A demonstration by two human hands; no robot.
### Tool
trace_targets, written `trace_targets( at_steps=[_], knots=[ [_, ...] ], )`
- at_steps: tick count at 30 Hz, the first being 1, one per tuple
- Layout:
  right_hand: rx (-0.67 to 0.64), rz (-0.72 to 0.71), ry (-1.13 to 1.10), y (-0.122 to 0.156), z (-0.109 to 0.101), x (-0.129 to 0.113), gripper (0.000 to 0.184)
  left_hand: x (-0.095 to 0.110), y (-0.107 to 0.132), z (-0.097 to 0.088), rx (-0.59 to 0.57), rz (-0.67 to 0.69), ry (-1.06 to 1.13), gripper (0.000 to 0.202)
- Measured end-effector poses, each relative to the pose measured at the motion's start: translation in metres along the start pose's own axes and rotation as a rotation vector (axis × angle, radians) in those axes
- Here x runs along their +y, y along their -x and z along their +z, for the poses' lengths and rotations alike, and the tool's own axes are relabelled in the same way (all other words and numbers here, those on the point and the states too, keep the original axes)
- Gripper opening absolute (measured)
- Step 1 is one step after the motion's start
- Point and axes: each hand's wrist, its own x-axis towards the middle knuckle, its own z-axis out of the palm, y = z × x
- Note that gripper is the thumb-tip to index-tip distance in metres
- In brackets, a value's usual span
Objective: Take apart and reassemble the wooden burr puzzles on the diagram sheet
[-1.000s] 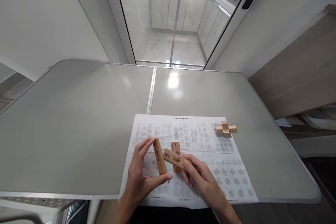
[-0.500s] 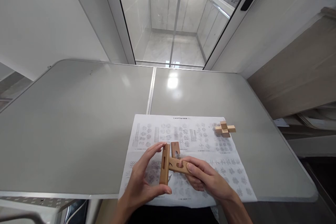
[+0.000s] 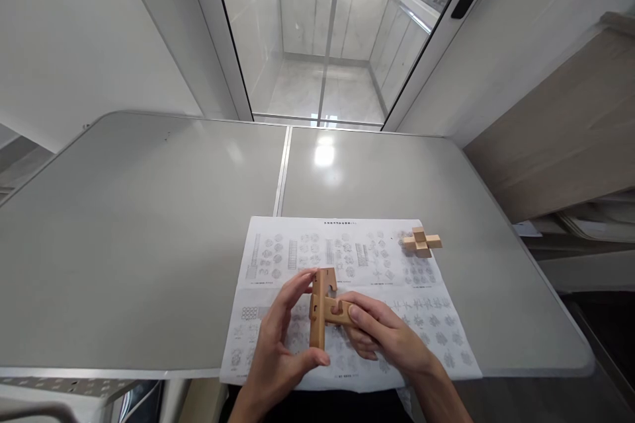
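Note:
My left hand point(image 3: 280, 337) grips an upright slotted wooden puzzle piece point(image 3: 317, 334) by its ends, between thumb and fingertips. My right hand point(image 3: 384, 330) pinches a notched wooden puzzle piece point(image 3: 337, 310) lying crosswise. The crosswise piece meets the upright one at its slot, and its end shows on the left side. Just behind them stands another notched wooden piece point(image 3: 328, 275), with a curved cutout on its right edge; its lower part is hidden. All of this is above the printed sheet.
Beneath the hands lies a large white sheet point(image 3: 290, 223) printed with small diagrams. At its upper right corner sits an assembled cross-shaped wooden puzzle point(image 3: 421, 242). The grey table point(image 3: 149, 244) has a metal seam point(image 3: 282, 172). Beyond its far edge is a glazed door point(image 3: 327, 33).
The slotted piece has shifted right along the crosswise piece, whose end now shows in the slot. The slotted piece is now close against the rear notched piece. The view has shifted slightly.

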Motion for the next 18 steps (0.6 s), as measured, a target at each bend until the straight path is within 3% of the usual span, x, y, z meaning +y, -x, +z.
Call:
trace_targets(
  at_steps=[4,18],
  knots=[
    [0.010,0.008,-0.004,0.0004,0.0003,-0.0017,0.040,-0.0015,0.0034,0.0086,-0.011,-0.044,0.038,0.089],
    [-0.001,0.010,0.013,0.0020,-0.0039,0.0039,0.043,-0.0005,-0.0028,0.0052,-0.083,-0.059,0.096,0.080]
  ],
)
